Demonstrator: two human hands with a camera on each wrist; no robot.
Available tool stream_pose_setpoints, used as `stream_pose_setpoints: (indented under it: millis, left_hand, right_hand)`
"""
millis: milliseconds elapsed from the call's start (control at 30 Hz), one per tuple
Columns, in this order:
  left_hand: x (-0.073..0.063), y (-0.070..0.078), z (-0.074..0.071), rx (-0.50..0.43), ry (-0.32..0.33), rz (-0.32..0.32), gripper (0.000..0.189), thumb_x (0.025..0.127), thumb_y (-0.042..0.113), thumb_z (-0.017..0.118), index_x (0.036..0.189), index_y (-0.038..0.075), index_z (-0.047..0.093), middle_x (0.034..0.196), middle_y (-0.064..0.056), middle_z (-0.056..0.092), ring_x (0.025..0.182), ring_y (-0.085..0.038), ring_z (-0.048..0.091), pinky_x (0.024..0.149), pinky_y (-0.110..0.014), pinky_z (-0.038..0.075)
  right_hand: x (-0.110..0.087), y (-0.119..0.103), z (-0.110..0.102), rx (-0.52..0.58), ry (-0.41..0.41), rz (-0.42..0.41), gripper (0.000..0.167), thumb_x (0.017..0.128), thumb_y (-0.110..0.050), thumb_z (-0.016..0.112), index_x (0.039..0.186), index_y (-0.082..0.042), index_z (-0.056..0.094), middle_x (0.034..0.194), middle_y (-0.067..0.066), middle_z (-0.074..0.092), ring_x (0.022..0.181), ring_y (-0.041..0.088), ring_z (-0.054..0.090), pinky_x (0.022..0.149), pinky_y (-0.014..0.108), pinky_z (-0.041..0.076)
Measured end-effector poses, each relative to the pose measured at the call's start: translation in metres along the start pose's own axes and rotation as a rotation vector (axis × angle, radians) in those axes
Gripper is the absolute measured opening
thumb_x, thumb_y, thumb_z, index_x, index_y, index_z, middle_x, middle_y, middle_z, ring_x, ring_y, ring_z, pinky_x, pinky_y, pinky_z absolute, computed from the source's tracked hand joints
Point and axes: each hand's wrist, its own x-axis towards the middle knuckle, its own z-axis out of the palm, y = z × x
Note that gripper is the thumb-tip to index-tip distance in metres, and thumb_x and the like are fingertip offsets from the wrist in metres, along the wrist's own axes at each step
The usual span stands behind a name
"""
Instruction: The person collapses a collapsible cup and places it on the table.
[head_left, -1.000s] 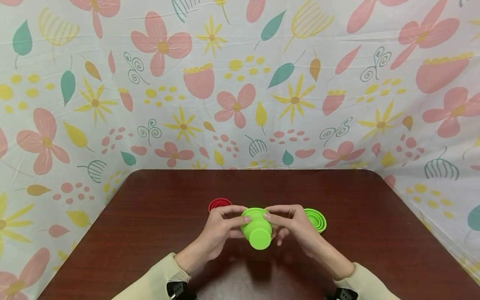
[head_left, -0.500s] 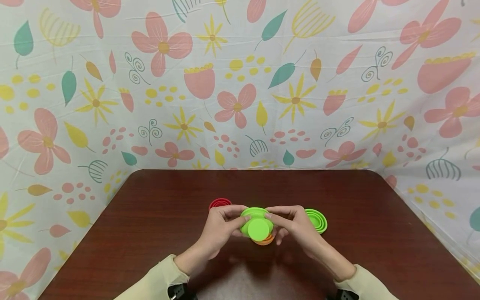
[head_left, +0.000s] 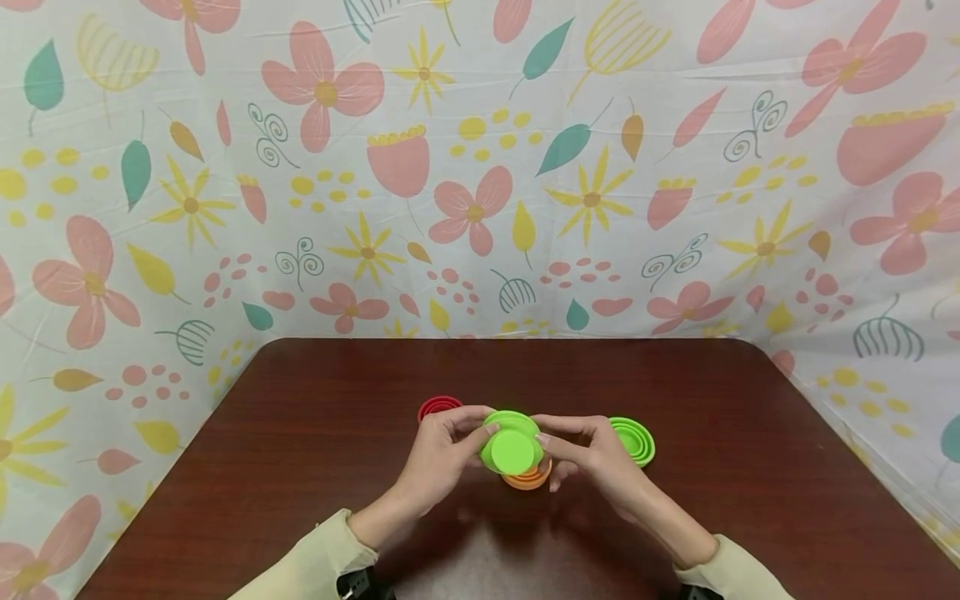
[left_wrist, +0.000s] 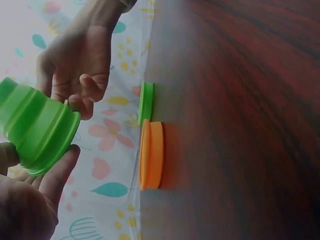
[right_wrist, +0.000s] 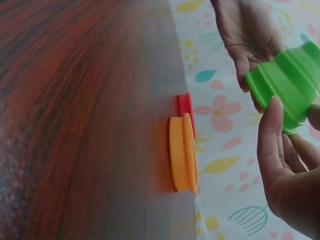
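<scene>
A bright green collapsible cup [head_left: 513,452], pulled out into stepped rings [left_wrist: 37,125], is held above the table between both hands. Its round base faces the head camera and its wide rim points away. My left hand [head_left: 435,462] grips the left side, thumb near the base side and fingers at the rim. On the opposite side, my right hand [head_left: 603,462] pinches it in the same manner, its lower fingers loosely bent [right_wrist: 295,185]. Below the held cup, a folded-flat orange cup [head_left: 528,480] lies on the table, partly covered by the green one in the head view.
A flat red collapsible cup [head_left: 435,407] lies behind my left hand, partly hidden by it. Beyond my right hand is a second green cup [head_left: 634,442], folded flat. The dark wooden table [head_left: 337,375] ends against a flower-patterned cloth [head_left: 480,125].
The held green cup has tilted so its base moved up and faces the head camera more directly. The orange cup beneath has come into view. Both hands keep their hold, nearly still.
</scene>
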Motion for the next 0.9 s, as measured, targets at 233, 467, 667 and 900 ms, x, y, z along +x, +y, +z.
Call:
stream_pose_setpoints:
  millis: [233,467,667,900]
  left_hand:
    - [-0.0009,0.0017,0.0025,0.066,0.020,0.014,0.023,0.105,0.014,0.068,0.124,0.002,0.075,0.110,-0.011,0.077,0.091,-0.018,0.075,0.071,-0.038,0.066]
    - [-0.0033,-0.0001,0.0008,-0.083,-0.066,-0.019,0.034,0.108,0.013,0.062,0.138,-0.004,0.064,0.121,-0.014,0.070,0.099,-0.019,0.074,0.083,-0.056,0.062]
    - [-0.0054,-0.0043,-0.0022,-0.261,-0.185,-0.041,0.050,0.103,0.007,0.055,0.151,-0.006,0.050,0.124,-0.016,0.068,0.094,-0.025,0.077,0.085,-0.058,0.061]
    - [-0.0072,-0.0053,-0.0021,-0.291,-0.196,-0.024,0.053,0.099,0.004,0.058,0.151,-0.004,0.051,0.126,-0.017,0.069,0.088,-0.030,0.078,0.081,-0.056,0.063]
  right_hand:
    - [0.0008,0.0067,0.0029,-0.163,0.043,-0.136,0.032,0.103,-0.010,0.068,0.133,0.001,0.071,0.104,0.015,0.077,0.058,0.031,0.068,0.057,0.048,0.063]
    - [0.0014,0.0079,0.0030,-0.212,0.081,-0.173,0.031,0.104,-0.012,0.068,0.133,-0.002,0.071,0.109,0.013,0.078,0.061,0.031,0.069,0.059,0.050,0.063]
    - [0.0015,0.0077,0.0028,-0.202,0.106,-0.154,0.033,0.104,-0.013,0.068,0.135,0.000,0.069,0.112,0.013,0.078,0.061,0.033,0.069,0.062,0.051,0.063]
    - [0.0026,0.0089,0.0037,-0.200,0.123,-0.153,0.033,0.104,-0.012,0.069,0.134,0.001,0.069,0.110,0.013,0.078,0.064,0.035,0.070,0.063,0.057,0.062]
